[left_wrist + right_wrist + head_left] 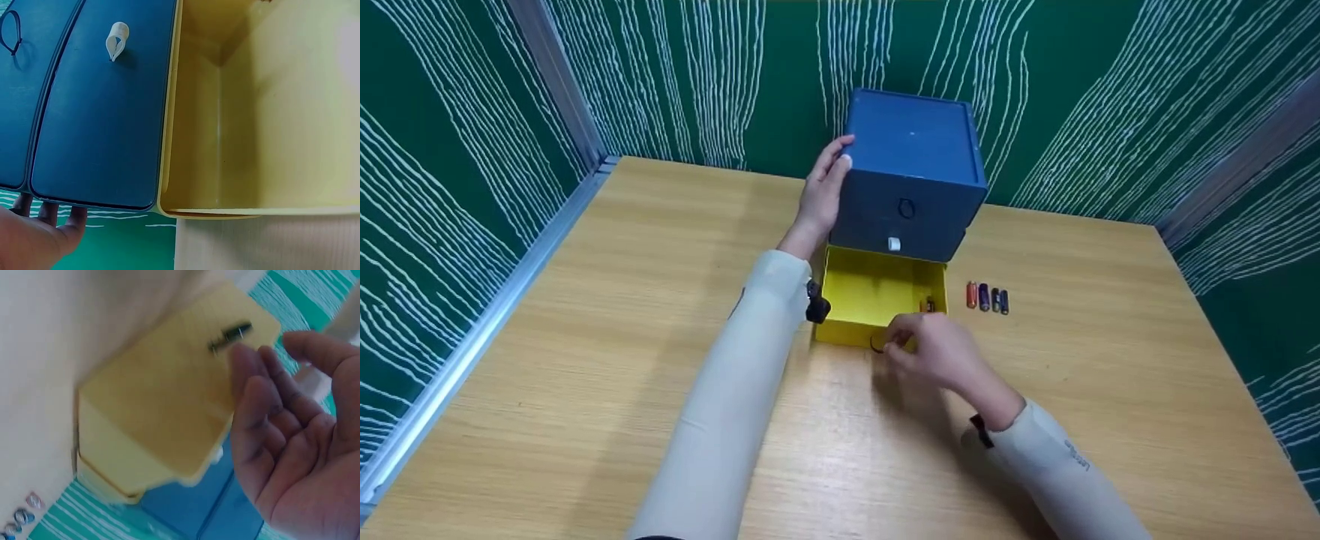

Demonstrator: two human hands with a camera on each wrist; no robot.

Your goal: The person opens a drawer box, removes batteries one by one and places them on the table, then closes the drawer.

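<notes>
A blue drawer box [911,139] stands at the back of the table, its bottom yellow drawer [870,289] pulled out. My left hand [823,191] rests against the box's left side, fingertips at its edge; those fingers [73,222] also show in the left wrist view. My right hand [934,349] is at the drawer's front, beside its black pull loop [876,344]. In the right wrist view its fingers bend loosely near the blurred loop [229,336], thumb apart, nothing between them. A few small batteries [928,304] lie at the drawer's right side.
Several batteries [984,297] stand in a row on the table right of the drawer. The upper blue drawers carry a white tab [894,244] and a black loop [907,208]. A green wall with white lines [787,82] rises behind the table [660,300].
</notes>
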